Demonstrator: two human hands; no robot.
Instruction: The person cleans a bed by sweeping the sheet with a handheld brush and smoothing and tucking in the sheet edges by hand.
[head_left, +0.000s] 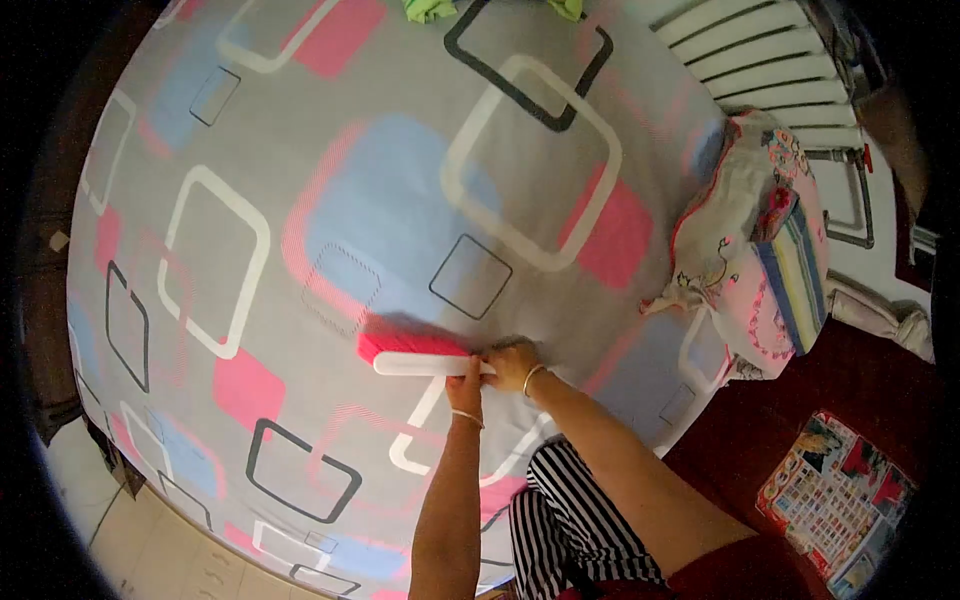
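Observation:
A bed brush (420,364) with pinkish-red bristles and a white back lies against the patterned bed sheet (385,215), its bristles facing away from me. My left hand (466,382) is closed around the brush near the handle end. Right beside it, my right hand (513,366) has its fingers closed at the handle's end, which they mostly hide. Each wrist wears a thin light band. The grey sheet carries pink, blue, white and black rounded squares and looks mostly smooth around the brush.
At the right bed edge sits a heap of floral and striped cloth (745,250). Behind it stand a white radiator (760,65) and a pipe with a red valve (867,158). A printed colourful sheet (835,500) lies on the dark red floor. Green cloth (430,10) shows at the top.

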